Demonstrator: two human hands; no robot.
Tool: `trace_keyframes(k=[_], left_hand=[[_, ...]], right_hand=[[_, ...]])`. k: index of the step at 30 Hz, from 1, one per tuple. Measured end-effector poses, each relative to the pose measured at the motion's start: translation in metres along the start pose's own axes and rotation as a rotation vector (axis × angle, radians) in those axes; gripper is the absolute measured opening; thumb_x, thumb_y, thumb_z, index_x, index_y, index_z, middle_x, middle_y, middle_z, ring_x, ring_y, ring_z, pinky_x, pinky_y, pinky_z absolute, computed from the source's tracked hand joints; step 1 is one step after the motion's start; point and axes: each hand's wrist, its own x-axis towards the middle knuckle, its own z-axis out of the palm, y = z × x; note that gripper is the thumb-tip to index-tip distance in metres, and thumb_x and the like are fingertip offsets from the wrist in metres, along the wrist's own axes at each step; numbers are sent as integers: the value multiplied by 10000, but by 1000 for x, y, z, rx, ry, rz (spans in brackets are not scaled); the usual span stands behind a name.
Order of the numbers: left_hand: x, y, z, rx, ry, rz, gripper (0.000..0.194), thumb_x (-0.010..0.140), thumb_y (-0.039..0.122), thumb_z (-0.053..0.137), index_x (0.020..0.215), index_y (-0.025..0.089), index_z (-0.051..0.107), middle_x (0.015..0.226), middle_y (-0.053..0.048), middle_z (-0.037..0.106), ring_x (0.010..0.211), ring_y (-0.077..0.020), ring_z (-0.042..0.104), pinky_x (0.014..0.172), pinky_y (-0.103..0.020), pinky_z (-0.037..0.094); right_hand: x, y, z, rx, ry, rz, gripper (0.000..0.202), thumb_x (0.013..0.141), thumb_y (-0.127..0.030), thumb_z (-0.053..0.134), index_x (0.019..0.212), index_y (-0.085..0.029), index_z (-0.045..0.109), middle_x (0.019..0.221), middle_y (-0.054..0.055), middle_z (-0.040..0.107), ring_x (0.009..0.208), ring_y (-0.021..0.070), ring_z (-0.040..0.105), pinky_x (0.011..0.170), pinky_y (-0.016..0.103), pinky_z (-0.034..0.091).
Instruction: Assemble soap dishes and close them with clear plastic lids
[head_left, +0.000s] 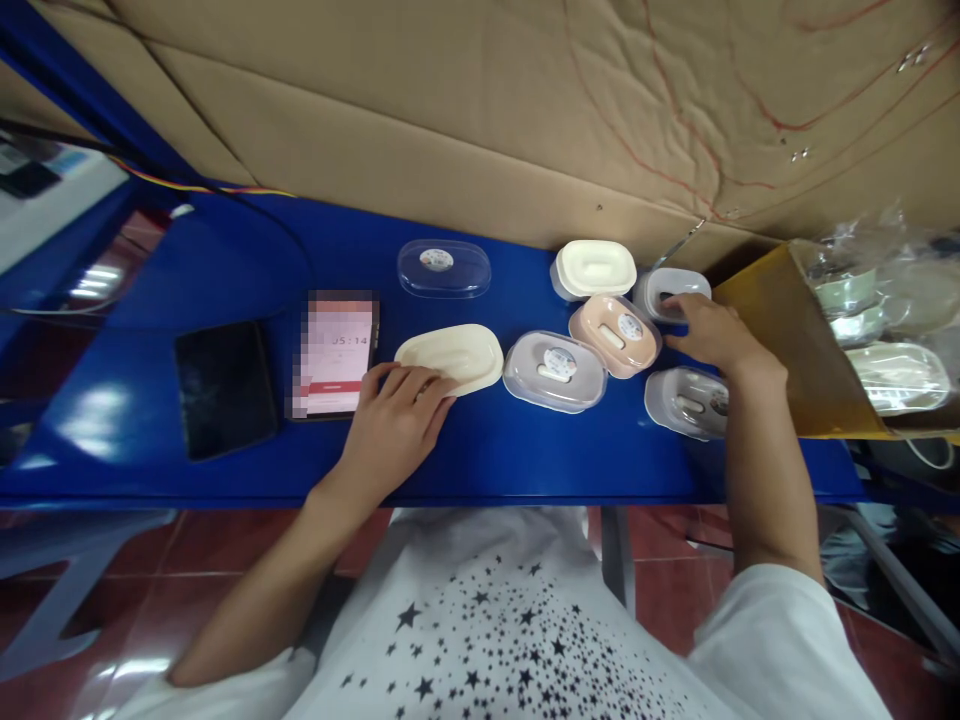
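Note:
My left hand (pixel 397 415) is closed over the near left rim of a cream oval dish (pixel 457 352), which lies on the blue table. My right hand (pixel 712 335) is at a pale grey oval box (pixel 686 282); its fingertips are on the lid, the thumb apart, and a dark patch shows beneath them. Between the hands are a grey box (pixel 555 385) and a pink box (pixel 611 350), both with clear lids and round stickers. A cream-topped box (pixel 598 268) stands behind them. Another grey box (pixel 679 405) is partly hidden by my right forearm.
A clear oval lid (pixel 444 270) with a sticker lies at the back. On the left are a phone (pixel 337 350) with a lit screen and a black tablet-like slab (pixel 225 390). A carton (pixel 795 340) with bagged dishes stands right. Cardboard (pixel 450 120) walls the back.

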Motion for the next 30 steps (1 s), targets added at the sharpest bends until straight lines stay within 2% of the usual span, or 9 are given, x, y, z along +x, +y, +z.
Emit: trace_keyframes(k=[6,10,14,15,17,21,24,26,30], left_hand=[[1,1,2,8,11,-43,199,1094,241,586,1171,235,770,1130,-110,796,1098,-326,737,1043,-557,548],[3,2,-1,-2,22,-45,196,1097,233,584,1178,233,763,1133,-115,787,1105,-335,727,1064,-585,536],[-12,13,-20,8,59,-18,201,1091,187,605,1256,224,714,1155,-126,754,1114,-334,708,1065,-588,557],[-21,17,-25,-11,48,1,230,1078,169,624,1289,222,697,1166,-131,744,1108,-331,704,1028,-562,583],[-42,26,-33,-48,-18,72,328,1040,106,649,1339,239,670,1173,-122,741,1092,-320,706,1010,-551,604],[-80,36,-33,-110,-62,149,322,1001,54,675,1256,250,680,1150,-104,746,1093,-305,727,994,-516,646],[-93,36,-22,-161,65,81,249,1011,143,748,1226,240,667,1144,-101,714,1063,-278,739,884,-437,694],[-96,34,-15,-182,164,22,319,983,174,809,1253,245,656,1179,-103,674,1080,-266,737,836,-391,709],[-93,31,-10,-186,207,-37,512,954,191,858,1401,273,623,1394,-151,594,1186,-277,722,911,-422,727]], right_hand=[[2,-30,-26,-147,-4,82,316,1018,-256,697,1300,-168,808,1251,220,823,1011,294,756,905,417,469],[-9,-51,-60,-114,134,108,376,1072,-276,611,1383,-131,764,1321,231,800,1143,327,759,961,418,493],[-54,-123,-80,31,399,-60,349,1113,-320,579,1393,-185,736,1319,154,813,1215,325,754,1058,467,514],[-68,-149,-80,94,452,-173,339,1103,-290,602,1417,-230,716,1316,115,819,1191,312,761,1040,474,529],[-95,-201,-75,168,417,-407,488,1068,-188,640,1542,-302,617,1328,50,818,1180,293,751,1022,481,553],[-125,-272,-50,130,250,-707,377,1067,-121,610,1415,-217,717,1238,50,834,1079,250,721,938,429,588],[-127,-287,-32,99,178,-701,354,1078,-111,582,1386,-180,743,1127,69,836,974,249,691,866,423,594],[-126,-289,-25,101,131,-682,384,1081,-105,575,1425,-186,724,1142,72,828,995,253,682,872,428,595],[-127,-296,-14,130,135,-726,344,1089,-148,612,1408,-192,732,1193,68,816,1049,248,666,968,427,580]])
